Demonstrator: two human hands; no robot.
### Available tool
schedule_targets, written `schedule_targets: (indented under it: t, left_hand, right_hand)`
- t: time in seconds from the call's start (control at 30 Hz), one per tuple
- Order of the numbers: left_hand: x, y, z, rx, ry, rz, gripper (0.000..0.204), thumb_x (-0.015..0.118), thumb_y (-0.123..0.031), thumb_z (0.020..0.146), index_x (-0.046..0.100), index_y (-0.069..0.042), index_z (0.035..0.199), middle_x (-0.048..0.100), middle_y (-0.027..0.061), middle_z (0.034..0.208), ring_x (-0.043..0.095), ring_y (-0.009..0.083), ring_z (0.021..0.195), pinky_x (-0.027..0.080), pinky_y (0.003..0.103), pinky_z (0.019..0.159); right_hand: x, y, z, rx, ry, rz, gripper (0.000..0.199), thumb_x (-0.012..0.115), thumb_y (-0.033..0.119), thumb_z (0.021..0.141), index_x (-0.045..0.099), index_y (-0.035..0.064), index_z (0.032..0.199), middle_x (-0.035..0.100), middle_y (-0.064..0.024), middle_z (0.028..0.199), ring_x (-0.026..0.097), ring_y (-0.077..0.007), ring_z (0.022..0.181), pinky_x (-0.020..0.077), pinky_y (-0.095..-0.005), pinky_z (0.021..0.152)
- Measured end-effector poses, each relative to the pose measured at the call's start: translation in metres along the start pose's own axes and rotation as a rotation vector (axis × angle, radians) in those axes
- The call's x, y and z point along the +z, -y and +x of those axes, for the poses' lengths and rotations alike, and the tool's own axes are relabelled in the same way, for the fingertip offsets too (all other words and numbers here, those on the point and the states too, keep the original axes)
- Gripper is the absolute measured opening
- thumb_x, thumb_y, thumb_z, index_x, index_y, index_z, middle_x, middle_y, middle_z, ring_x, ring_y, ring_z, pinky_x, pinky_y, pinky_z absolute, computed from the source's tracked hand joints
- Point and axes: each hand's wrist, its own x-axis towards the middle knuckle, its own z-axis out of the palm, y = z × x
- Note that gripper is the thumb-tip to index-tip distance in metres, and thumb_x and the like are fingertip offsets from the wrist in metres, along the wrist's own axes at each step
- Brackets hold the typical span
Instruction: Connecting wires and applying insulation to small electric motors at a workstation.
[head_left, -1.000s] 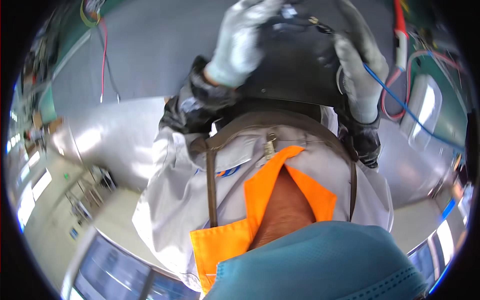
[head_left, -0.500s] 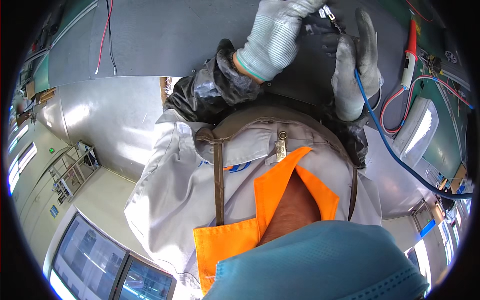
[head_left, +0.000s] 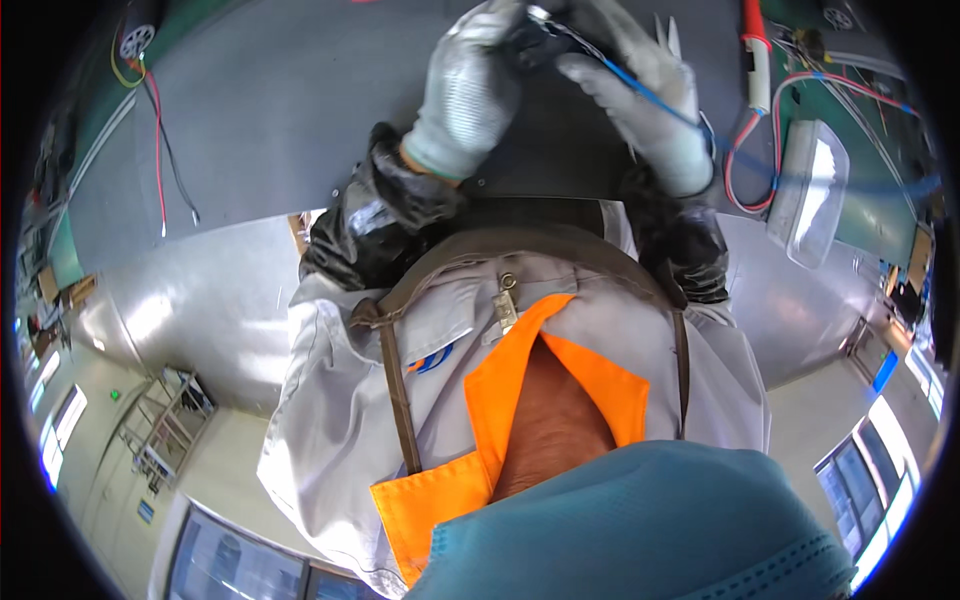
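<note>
The blue slender insulated cable (head_left: 630,81) lies at 12 to 1 o'clock, above the flat dark-grey worktop (head_left: 300,120); its bright metallic end (head_left: 541,14) sits between the two hands. The left hand (head_left: 465,100), in a pale-grey ribbed knit glove, is at 12 o'clock with its fingertips at that end. The right hand (head_left: 650,120), in a matching glove, is at 1 o'clock, the cable crossing it toward 3 o'clock. Blur and the upper frame edge obscure the fingertips; whether either hand is clamped or apart cannot be determined. Compared with half a second ago, the right hand has moved in toward the left, and the cable leaves it at a shallower angle. This indicates that handling is now concentrated at the cable end. The red-and-white cylindrical handheld tool (head_left: 757,60), between 1 and 2 o'clock, and the translucent white plastic tray (head_left: 806,215), at 2 o'clock, are not in contact with either hand.
</note>
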Motion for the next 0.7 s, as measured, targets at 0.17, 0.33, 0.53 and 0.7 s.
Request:
schedule_targets:
  t: [0.17,0.33,0.53,0.7]
  left_hand:
    - [-0.019,0.005,0.011,-0.548,-0.132,-0.778,0.04,0.059,-0.019,0.101,0.057,-0.001,0.136,0.063,0.022,0.135,0.056,0.0387,0.131,0.04,0.053,0.115]
    - [-0.018,0.015,0.006,-0.492,-0.063,-0.477,0.027,0.057,-0.02,0.103,0.064,-0.004,0.124,0.07,0.0135,0.121,0.067,0.0248,0.109,0.052,0.042,0.101]
    - [-0.004,-0.019,0.006,-0.52,0.015,-0.392,0.033,0.052,-0.02,0.105,0.062,0.003,0.126,0.068,0.0146,0.124,0.065,0.0222,0.112,0.052,0.036,0.101]
    - [-0.003,-0.036,0.0,-0.509,-0.101,-0.494,0.034,0.058,-0.031,0.107,0.07,-0.002,0.12,0.074,0.0052,0.114,0.067,0.012,0.101,0.054,0.03,0.091]
  right_hand:
    - [-0.056,-0.152,-0.019,0.311,-0.445,-0.791,0.05,0.07,0.029,0.093,0.061,0.0123,0.14,0.073,-0.0221,0.107,0.069,-0.0414,0.09,0.0549,-0.0488,0.085]
    - [-0.063,-0.221,-0.025,0.338,-0.441,-0.62,0.04,0.073,0.024,0.092,0.069,0.0096,0.128,0.073,-0.0203,0.107,0.073,-0.0331,0.093,0.0587,-0.0405,0.082]
    - [-0.036,-0.125,0.054,0.246,-0.265,0.678,0.042,0.07,-0.005,0.091,0.064,-0.0084,0.132,0.071,-0.012,0.125,0.067,-0.0174,0.112,0.0507,-0.0276,0.101]
    - [-0.013,-0.085,0.137,0.202,0.061,0.563,0.044,0.07,-0.003,0.09,0.063,-0.0084,0.133,0.071,-0.0122,0.124,0.066,-0.0164,0.113,0.0498,-0.0271,0.102]
